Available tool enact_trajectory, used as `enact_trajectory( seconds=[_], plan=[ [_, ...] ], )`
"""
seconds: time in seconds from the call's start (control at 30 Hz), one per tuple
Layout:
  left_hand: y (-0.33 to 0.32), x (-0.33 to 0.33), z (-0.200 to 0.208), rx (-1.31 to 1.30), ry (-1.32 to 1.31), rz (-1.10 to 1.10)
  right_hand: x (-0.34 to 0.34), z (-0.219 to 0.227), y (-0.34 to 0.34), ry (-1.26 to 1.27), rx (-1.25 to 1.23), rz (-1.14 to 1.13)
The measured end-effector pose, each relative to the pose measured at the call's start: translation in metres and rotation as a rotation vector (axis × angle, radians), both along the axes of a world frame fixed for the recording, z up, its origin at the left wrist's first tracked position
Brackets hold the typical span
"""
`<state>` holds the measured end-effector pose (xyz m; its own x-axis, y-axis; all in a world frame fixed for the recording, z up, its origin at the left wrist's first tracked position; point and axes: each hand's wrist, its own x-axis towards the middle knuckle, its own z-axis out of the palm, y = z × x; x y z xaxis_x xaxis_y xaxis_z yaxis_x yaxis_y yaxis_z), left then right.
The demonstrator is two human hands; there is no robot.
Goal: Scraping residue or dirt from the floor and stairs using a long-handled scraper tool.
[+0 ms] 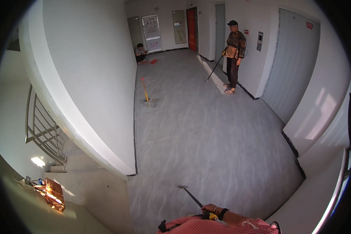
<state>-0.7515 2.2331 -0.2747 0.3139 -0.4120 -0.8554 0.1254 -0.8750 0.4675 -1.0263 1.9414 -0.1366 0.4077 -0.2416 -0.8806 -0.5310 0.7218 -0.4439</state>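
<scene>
Pole, dark and thin, lies low in my view near 6 o'clock, running from the right hand toward 11 o'clock, where its small flat head appears to meet the grey floor. I'd judge it light and stiff, not fragile, but top-heavy at the far end; the shaft looks smooth enough to twist in a loose grip. I would take it round the shaft near its close end, as here, and leave the head alone. I see the right fingers curled together round the shaft, with no gap that I can make out; the fingertips are hidden. A yellow piece shows just under the hand, and I cannot tell if it belongs to the pole. The left hand I cannot see, so I can't tell how its fingers stand.
</scene>
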Motion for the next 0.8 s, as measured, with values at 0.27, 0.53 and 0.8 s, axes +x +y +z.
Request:
enact_trajectory(
  seconds=[0.27,0.53,0.8],
  plan=[
    [-0.038,0.003,0.039,-0.012,0.190,0.301,-0.011,-0.034,-0.003,-0.035,-0.147,0.227],
    [-0.123,0.080,0.114,-0.181,0.272,0.251,-0.013,-0.051,-0.017,-0.062,-0.258,0.412],
    [-0.211,0.136,0.291,-0.749,-0.303,0.517,-0.013,-0.024,-0.021,-0.126,-0.201,0.265]
  ],
)
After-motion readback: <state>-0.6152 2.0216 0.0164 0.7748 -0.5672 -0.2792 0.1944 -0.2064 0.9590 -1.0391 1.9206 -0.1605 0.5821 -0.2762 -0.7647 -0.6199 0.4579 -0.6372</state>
